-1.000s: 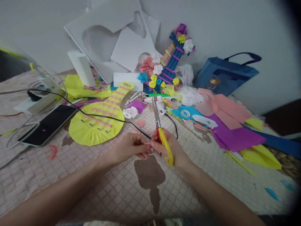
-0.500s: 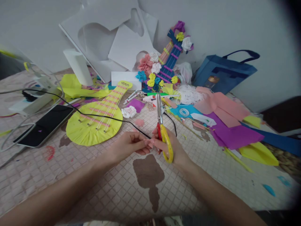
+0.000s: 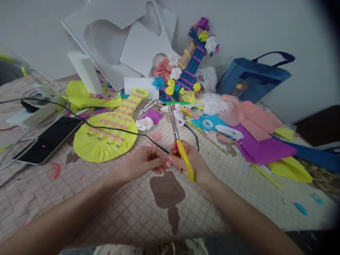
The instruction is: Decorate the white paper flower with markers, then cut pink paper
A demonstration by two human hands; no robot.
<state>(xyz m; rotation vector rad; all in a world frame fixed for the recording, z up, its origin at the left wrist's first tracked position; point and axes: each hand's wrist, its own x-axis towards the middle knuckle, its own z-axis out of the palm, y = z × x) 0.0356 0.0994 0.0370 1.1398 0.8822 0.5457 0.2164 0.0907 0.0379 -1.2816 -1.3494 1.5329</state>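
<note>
Over the middle of the tiled-pattern table, my two hands meet at a small pink paper piece point(image 3: 168, 162). My left hand point(image 3: 148, 160) pinches it between thumb and fingertips. Pressed against its other side are the thumb and finger of my right hand point(image 3: 192, 161), which also carries scissors point(image 3: 186, 157) with yellow and red handles. Their metal blades point up and away from me. To the left of my hands lies a yellow paper guitar point(image 3: 106, 138) with pink strips and white strings. A crumpled white paper flower point(image 3: 145, 123) lies beside it.
A black cord point(image 3: 117, 131) runs across the guitar toward my hands. The glue gun point(image 3: 179, 117) lies beyond the scissors. At left are a phone point(image 3: 50, 140) and a power strip point(image 3: 34, 115); at right, purple paper point(image 3: 265, 150) and a blue bag point(image 3: 255, 81). A decorated blue guitar point(image 3: 195, 67) leans behind.
The scissors in my right hand have tilted left, their blades swinging toward the upper left. Both hands remain together at the pink paper, and the view has shifted slightly.
</note>
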